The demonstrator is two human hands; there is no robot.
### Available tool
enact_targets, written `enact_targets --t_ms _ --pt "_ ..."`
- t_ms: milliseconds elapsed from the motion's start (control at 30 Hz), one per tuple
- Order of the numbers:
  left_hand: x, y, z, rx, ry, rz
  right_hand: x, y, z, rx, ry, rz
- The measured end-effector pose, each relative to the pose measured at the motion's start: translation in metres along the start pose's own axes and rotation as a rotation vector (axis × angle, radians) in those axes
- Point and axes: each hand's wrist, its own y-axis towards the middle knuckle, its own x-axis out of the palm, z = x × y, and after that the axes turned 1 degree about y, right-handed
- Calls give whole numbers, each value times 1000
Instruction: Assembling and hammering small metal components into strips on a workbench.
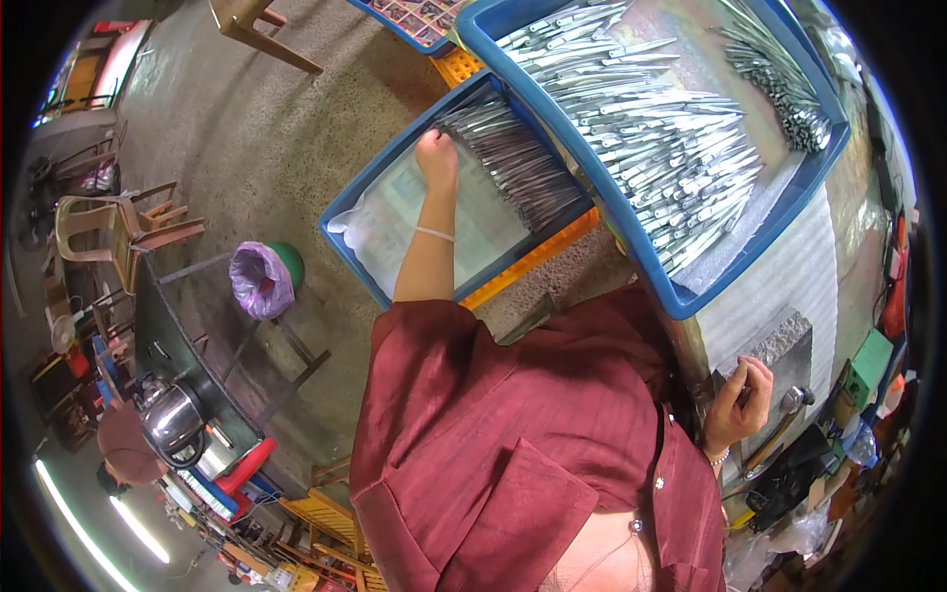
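My left hand reaches into the lower blue tray, its fingers curled closed beside a row of slim silver metal pieces. What lies inside those fingers, if anything, is hidden. A pale sheet lines the rest of that tray. My right hand is over the workbench at the right, thumb and fingers pinched together; I cannot make out anything between them. Beside it are a flat grey block and a hammer. A larger blue tray, heaped with similar silver pieces, stands between my hands.
An orange crate supports the lower tray. To the left are a bin with a purple liner, a plastic chair and a dark table with a kettle. White foam sheet covers part of the workbench.
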Motion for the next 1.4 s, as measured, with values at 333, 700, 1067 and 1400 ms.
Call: enact_targets --t_ms 333,700,1067,1400 --pt "-3 3 18 -531 -456 -47 0 1 -1 -17 -7 -8" --pt "-29 15 1 112 403 -240 -4 3 -1 -16 36 -24" --pt "-15 26 -10 -803 -771 -116 -4 5 -2 -96 38 -28" --pt "-8 17 -21 -578 -551 -172 -3 8 -2 -118 13 -31"
